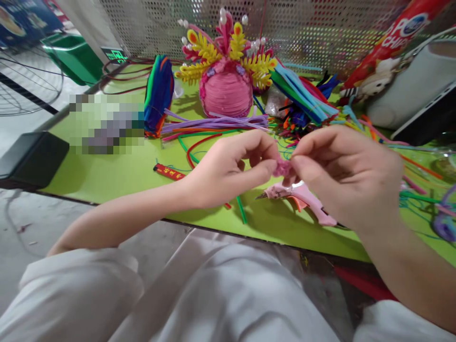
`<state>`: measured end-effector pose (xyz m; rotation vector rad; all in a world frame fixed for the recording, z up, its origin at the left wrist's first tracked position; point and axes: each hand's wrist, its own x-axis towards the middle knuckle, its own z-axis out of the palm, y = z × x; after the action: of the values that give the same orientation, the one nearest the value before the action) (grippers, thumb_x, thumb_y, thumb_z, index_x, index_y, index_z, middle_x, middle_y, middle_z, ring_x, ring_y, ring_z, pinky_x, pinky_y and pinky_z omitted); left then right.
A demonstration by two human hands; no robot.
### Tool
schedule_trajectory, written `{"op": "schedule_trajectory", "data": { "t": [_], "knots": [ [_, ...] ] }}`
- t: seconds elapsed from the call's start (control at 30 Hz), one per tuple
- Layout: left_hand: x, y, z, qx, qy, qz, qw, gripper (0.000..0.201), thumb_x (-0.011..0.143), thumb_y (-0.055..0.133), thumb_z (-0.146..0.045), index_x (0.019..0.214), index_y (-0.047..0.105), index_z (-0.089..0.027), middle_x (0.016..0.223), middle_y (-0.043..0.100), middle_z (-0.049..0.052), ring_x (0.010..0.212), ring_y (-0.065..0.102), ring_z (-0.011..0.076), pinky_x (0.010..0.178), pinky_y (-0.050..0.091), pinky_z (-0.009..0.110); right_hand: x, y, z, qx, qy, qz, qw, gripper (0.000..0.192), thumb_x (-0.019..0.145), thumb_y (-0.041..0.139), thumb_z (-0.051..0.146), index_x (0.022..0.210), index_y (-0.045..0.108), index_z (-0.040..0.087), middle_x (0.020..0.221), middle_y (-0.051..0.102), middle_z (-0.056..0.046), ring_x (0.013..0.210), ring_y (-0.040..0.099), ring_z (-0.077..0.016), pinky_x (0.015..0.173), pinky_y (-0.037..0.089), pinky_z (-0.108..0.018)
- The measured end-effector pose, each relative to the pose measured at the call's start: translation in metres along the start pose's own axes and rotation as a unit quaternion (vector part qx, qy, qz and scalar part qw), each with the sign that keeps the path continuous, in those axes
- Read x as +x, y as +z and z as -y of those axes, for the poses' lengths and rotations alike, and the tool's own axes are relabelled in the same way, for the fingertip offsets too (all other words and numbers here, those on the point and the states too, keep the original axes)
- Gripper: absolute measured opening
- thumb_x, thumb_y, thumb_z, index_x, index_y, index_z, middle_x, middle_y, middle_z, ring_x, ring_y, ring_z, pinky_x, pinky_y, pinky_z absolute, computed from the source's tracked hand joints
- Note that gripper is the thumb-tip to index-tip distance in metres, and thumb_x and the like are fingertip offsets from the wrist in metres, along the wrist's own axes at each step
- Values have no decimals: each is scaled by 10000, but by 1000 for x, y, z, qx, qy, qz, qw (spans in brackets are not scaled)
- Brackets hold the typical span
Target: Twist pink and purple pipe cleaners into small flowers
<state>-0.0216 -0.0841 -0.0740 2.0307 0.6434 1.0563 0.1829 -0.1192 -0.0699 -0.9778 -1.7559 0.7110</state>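
Left hand (pixel 228 168), right hand (pixel 342 173) pinch pink piece (pixel 283 167) (above table edge (pixel 213 228)).

Two bare hands were present: left hand (pixel 228 168) and right hand (pixel 347 173). One small fuzzy pink chenille piece (pixel 283 167) was pinched between them. One pale pink plastic glue gun (pixel 302 199). One round pink wound-chenille headdress with yellow feathery sprigs (pixel 226 76). One upright bundle of blue, green and orange chenille stems (pixel 158 92). One loose sheaf of lilac stems (pixel 217 123). One fan of light blue and green stems (pixel 302 95). One small red printed tag (pixel 169 171). One green tabletop (pixel 117 175). Scattered single stems could not be counted.
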Motion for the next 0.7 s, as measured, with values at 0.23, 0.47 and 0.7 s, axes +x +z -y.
{"op": "schedule_trajectory", "data": {
  "t": [0.23,0.47,0.7],
  "knots": [
    [3,5,0,-120,-93,-26,988,110,965,651,-244,899,595,-177,829,669,-8,649,620,47,495,449,145,-2,2,-3,79,75,56,992,87,1010,652,328,1011,699,255,852,708,20,679,699,-108,549,614,-194],
    [3,-9,4,54,11,-36,998,110,965,629,-267,946,687,-174,823,697,6,628,597,55,515,464,171,-1,-3,-2,-32,30,73,996,88,969,692,272,909,689,207,735,669,25,601,643,-101,470,485,-202],
    [2,-8,8,123,54,1,991,24,897,680,-150,916,688,-162,804,702,-19,652,606,29,508,442,123,3,-3,-3,-89,2,91,992,98,991,621,238,912,670,208,690,662,26,539,558,-89,466,378,-231]
  ]
}}
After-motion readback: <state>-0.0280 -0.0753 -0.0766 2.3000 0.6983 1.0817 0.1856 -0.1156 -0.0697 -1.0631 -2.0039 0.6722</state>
